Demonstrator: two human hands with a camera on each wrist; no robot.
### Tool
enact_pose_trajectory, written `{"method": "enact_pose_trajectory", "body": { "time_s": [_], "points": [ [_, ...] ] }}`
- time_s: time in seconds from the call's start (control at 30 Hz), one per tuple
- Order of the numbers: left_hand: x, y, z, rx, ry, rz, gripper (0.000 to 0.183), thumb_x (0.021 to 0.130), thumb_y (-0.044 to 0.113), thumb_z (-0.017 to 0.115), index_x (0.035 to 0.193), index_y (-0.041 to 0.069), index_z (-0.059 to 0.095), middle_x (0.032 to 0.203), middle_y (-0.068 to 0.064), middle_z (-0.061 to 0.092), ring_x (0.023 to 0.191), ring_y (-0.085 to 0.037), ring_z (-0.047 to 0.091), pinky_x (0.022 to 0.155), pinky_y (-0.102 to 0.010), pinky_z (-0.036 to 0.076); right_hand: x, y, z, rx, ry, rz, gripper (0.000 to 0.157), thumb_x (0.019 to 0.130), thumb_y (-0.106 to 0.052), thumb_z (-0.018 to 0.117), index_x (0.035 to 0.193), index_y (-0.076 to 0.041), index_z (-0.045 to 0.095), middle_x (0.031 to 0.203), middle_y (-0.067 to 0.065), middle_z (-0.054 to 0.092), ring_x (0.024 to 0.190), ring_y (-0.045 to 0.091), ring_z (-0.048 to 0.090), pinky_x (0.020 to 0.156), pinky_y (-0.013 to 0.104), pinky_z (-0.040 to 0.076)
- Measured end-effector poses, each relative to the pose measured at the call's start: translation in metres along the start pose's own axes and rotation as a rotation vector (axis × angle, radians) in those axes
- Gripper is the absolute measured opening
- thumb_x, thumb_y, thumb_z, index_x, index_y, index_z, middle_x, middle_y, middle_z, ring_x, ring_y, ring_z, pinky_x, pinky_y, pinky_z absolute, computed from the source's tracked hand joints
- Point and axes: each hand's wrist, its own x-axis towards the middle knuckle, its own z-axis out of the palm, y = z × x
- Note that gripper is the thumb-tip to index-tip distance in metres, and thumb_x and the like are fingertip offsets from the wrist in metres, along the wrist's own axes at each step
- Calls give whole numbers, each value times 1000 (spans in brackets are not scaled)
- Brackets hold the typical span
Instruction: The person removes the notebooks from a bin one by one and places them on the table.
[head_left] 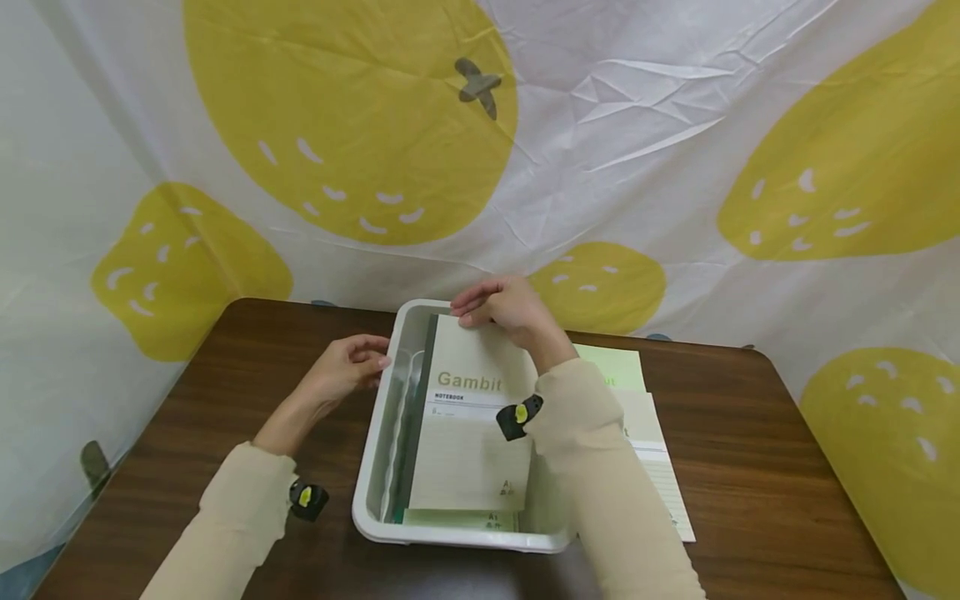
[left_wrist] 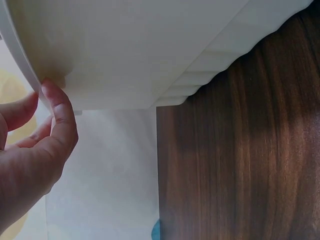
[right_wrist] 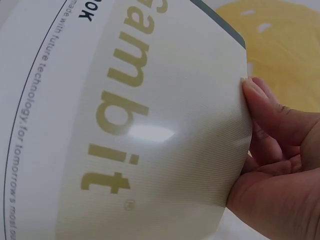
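A white plastic bin [head_left: 465, 537] stands on the table, and a cream Gambit notebook [head_left: 457, 458] with a dark spine lies lengthwise inside it. My right hand [head_left: 513, 308] pinches the notebook's far edge; in the right wrist view the thumb is on the cover, which bows slightly. Under its near end shows a pale green notebook [head_left: 450, 522]. At the bin's left side, my left hand [head_left: 341, 371] holds the rim between thumb and fingers, as the left wrist view shows.
To the right of the bin, partly behind my right forearm, lie a light green notebook [head_left: 626, 358] and a cream one [head_left: 663, 483]. A white cloth [head_left: 630, 108] with yellow fruit prints hangs behind the brown wooden table [head_left: 750, 467].
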Motion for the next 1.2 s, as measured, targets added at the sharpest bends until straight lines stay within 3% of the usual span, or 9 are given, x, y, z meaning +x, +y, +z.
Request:
{"method": "enact_pose_trajectory", "body": {
  "time_s": [0.37, 0.63, 0.87, 1.2],
  "points": [
    [1, 0, 1, 17, -6, 0, 36, 91, 1, 53, 121, -15, 43, 95, -17, 59, 72, -12, 57, 70, -32, 51, -14, -78, -18, 48, 79, -99, 23, 67, 26, 62, 83, 10, 68, 61, 4, 64, 61, 13, 63, 58, 23, 50],
    [0, -1, 1, 31, -4, 4, 35, 91, 1, 53, 121, -14, 44, 99, -23, 59, 74, -13, 57, 75, -37, 51, -29, -117, -58, 81, 135, -71, 34, 70, 27, 58, 67, -5, 70, 61, 4, 64, 57, 12, 62, 54, 21, 49],
    [0, -1, 1, 22, -2, 1, 36, 90, 1, 54, 122, -14, 43, 102, -24, 58, 75, -14, 57, 74, -35, 51, -53, -115, -116, 78, 144, -50, 31, 71, 24, 60, 69, -6, 71, 65, 5, 65, 61, 12, 62, 54, 21, 49],
    [-2, -3, -2, 9, -13, 8, 37, 91, 2, 54, 122, -14, 43, 99, -22, 58, 76, -15, 57, 72, -28, 52, -83, -74, -197, -38, 200, 32, 34, 74, 18, 63, 71, -14, 73, 70, 0, 68, 68, 10, 64, 59, 22, 50]
  ]
}}
